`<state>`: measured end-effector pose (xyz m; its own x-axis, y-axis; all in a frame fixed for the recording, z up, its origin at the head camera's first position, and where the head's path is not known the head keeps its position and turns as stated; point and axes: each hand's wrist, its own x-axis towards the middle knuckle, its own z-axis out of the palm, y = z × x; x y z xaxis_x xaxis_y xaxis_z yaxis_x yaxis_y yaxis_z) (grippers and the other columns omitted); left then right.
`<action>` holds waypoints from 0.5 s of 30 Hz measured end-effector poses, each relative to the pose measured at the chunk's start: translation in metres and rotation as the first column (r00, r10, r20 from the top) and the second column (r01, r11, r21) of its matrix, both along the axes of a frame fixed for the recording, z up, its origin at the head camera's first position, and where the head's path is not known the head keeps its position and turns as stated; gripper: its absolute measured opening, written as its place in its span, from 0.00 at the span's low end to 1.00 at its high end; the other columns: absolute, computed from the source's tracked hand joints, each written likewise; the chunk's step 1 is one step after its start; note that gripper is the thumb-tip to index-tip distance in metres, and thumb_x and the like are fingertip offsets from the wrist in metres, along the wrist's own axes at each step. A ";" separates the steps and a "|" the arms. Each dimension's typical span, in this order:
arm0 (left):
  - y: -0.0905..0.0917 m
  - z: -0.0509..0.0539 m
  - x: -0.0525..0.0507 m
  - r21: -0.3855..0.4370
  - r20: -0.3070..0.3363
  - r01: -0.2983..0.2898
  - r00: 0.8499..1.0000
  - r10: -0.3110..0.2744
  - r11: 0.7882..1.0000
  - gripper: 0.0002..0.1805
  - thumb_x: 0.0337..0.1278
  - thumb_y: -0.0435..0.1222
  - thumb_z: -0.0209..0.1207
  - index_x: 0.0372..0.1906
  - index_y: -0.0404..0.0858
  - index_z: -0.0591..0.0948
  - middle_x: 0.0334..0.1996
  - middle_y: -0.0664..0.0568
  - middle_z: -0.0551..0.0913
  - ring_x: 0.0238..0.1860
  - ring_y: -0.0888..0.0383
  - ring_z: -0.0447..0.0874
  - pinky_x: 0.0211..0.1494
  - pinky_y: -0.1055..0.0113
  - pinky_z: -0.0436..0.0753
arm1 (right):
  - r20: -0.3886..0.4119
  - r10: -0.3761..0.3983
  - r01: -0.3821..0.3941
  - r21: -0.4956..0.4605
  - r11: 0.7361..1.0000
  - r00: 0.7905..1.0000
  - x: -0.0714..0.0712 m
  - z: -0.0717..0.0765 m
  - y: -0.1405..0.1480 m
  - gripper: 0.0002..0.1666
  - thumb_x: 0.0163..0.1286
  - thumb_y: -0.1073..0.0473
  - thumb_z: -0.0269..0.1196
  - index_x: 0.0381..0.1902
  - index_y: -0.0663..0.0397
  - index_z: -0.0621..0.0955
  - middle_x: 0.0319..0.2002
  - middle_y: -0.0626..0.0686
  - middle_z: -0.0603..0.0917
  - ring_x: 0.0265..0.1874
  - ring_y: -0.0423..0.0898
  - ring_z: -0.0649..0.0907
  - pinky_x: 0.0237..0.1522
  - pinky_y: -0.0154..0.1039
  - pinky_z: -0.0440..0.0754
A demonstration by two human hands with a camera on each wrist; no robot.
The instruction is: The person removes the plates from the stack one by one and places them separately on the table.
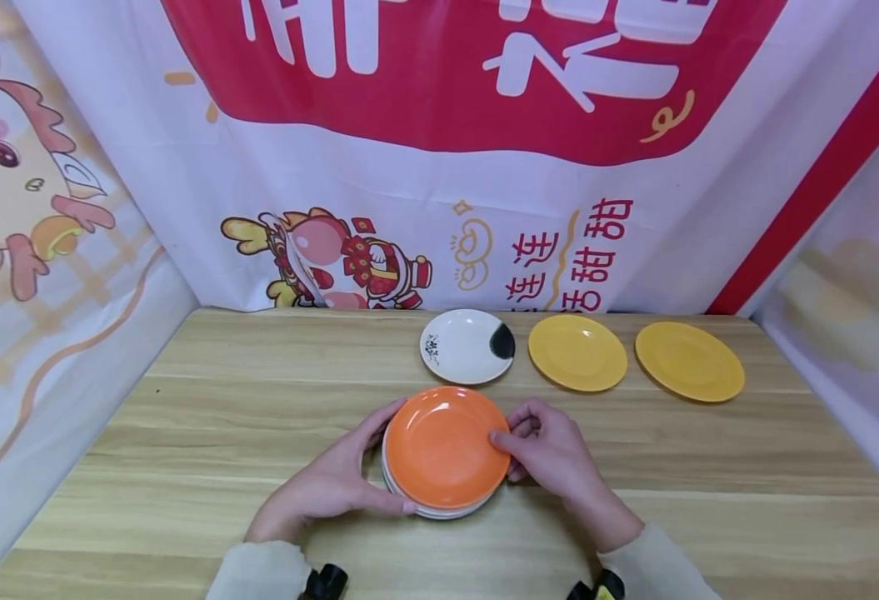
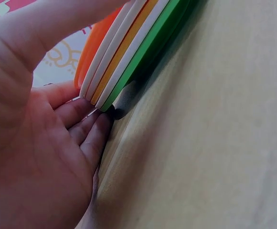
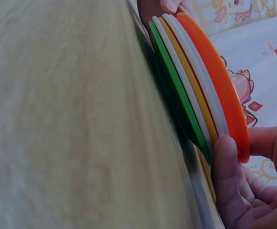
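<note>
Orange glaze on the uppermost plate (image 1: 446, 447), at about mid-width of the wood-grain table (image 1: 259, 367), in from its far edge. Beneath, in one close stack (image 3: 188, 71): white rims, a yellow-orange one, another white, and a green plate (image 3: 174, 88) at the bottom, with its underside in deep shadow. Around the left of the stack, the left hand (image 1: 349, 475), in a wide cupping grasp, with the thumb along the near-left rim and the fingertips against the plate edges low on the far-left side. At the right of the stack, the right hand (image 1: 551, 450), in a pinch on the orange rim, with the thumb on the upper face and a finger against the edges just below. At the middle of the table's far edge, just beyond the stack, a white plate (image 1: 461, 346) with a black patch and small dark sprigs. Farther right along that edge, a yellow plate (image 1: 577, 352); nearest the far right corner, a second yellow plate (image 1: 690, 362), slightly apart from the first. Behind the far edge, a hanging cloth (image 1: 334, 167) with a red panel. Toward the table's near side, cream sleeves (image 1: 259, 571).
</note>
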<state>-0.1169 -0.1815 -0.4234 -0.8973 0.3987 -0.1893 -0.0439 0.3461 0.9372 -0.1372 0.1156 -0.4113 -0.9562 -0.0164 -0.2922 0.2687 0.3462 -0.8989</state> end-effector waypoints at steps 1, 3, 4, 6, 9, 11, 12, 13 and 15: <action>0.000 0.000 0.000 -0.002 0.003 -0.001 1.000 0.001 1.000 0.67 0.39 0.43 0.87 0.86 0.59 0.58 0.84 0.59 0.64 0.86 0.49 0.57 0.88 0.30 0.44 | -0.002 0.001 -0.001 -0.002 1.000 1.000 0.000 0.000 0.000 0.17 0.69 0.59 0.75 0.49 0.58 0.81 0.35 0.56 0.82 0.22 0.48 0.85 0.26 0.40 0.90; 0.001 0.000 0.001 -0.006 -0.002 -0.001 1.000 0.001 1.000 0.69 0.38 0.43 0.87 0.86 0.59 0.58 0.84 0.58 0.63 0.86 0.49 0.56 0.88 0.30 0.44 | -0.002 -0.001 0.001 -0.006 1.000 1.000 0.000 0.000 0.000 0.16 0.69 0.60 0.75 0.48 0.58 0.81 0.35 0.56 0.82 0.22 0.48 0.85 0.27 0.39 0.90; 0.001 0.000 0.001 -0.010 -0.005 -0.002 1.000 0.002 1.000 0.69 0.37 0.43 0.88 0.86 0.58 0.57 0.84 0.58 0.63 0.86 0.49 0.56 0.88 0.30 0.44 | 0.000 -0.003 0.003 -0.009 1.000 1.000 0.000 0.000 0.000 0.16 0.69 0.60 0.75 0.48 0.58 0.81 0.35 0.56 0.82 0.22 0.48 0.85 0.27 0.39 0.90; 0.002 0.000 0.001 -0.012 -0.015 0.001 1.000 -0.001 1.000 0.71 0.36 0.42 0.88 0.87 0.58 0.57 0.85 0.58 0.62 0.86 0.49 0.55 0.89 0.31 0.44 | 0.000 -0.005 0.005 -0.012 1.000 1.000 -0.001 0.000 0.000 0.15 0.70 0.60 0.75 0.48 0.58 0.81 0.35 0.56 0.82 0.22 0.48 0.85 0.27 0.39 0.90; 0.003 0.000 0.002 -0.016 -0.018 0.001 1.000 -0.001 1.000 0.73 0.34 0.41 0.89 0.87 0.56 0.55 0.85 0.57 0.61 0.87 0.49 0.53 0.89 0.32 0.44 | 0.000 -0.005 0.005 -0.011 1.000 1.000 -0.001 -0.001 -0.001 0.14 0.70 0.61 0.74 0.48 0.57 0.81 0.35 0.56 0.83 0.22 0.48 0.85 0.27 0.39 0.91; 0.004 0.001 0.002 -0.019 -0.018 -0.002 1.000 0.002 1.000 0.74 0.33 0.39 0.89 0.88 0.55 0.54 0.86 0.57 0.59 0.87 0.48 0.51 0.89 0.33 0.43 | -0.001 -0.003 0.003 -0.008 1.000 1.000 -0.001 -0.001 -0.001 0.14 0.70 0.61 0.74 0.48 0.57 0.81 0.35 0.57 0.83 0.22 0.48 0.86 0.27 0.39 0.91; 0.005 0.001 0.003 -0.021 -0.016 -0.005 1.000 0.005 1.000 0.74 0.33 0.39 0.89 0.88 0.55 0.54 0.86 0.56 0.59 0.87 0.48 0.51 0.89 0.33 0.43 | 0.000 -0.002 0.002 -0.006 1.000 1.000 -0.001 -0.001 -0.001 0.14 0.71 0.61 0.74 0.48 0.57 0.81 0.35 0.57 0.83 0.22 0.48 0.86 0.28 0.40 0.91; 0.005 0.001 0.003 -0.026 -0.012 -0.009 1.000 0.009 1.000 0.74 0.33 0.39 0.89 0.88 0.55 0.54 0.86 0.57 0.59 0.88 0.48 0.51 0.89 0.32 0.43 | 0.002 -0.004 0.004 -0.007 1.000 1.000 -0.001 -0.001 -0.001 0.14 0.70 0.61 0.74 0.48 0.57 0.81 0.35 0.57 0.83 0.23 0.48 0.86 0.28 0.40 0.91; 0.005 0.001 0.003 -0.028 -0.009 -0.013 1.000 0.013 1.000 0.74 0.34 0.38 0.88 0.87 0.56 0.55 0.86 0.57 0.58 0.88 0.48 0.50 0.89 0.32 0.42 | 0.004 -0.003 0.003 -0.007 1.000 1.000 -0.001 -0.001 -0.001 0.14 0.71 0.61 0.74 0.48 0.57 0.81 0.35 0.57 0.83 0.23 0.48 0.86 0.28 0.40 0.91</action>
<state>-0.1136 -0.1761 -0.4228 -0.9040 0.3818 -0.1924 -0.0405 0.3714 0.9276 -0.1383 0.1146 -0.4120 -0.9552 -0.0154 -0.2957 0.2732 0.3391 -0.9002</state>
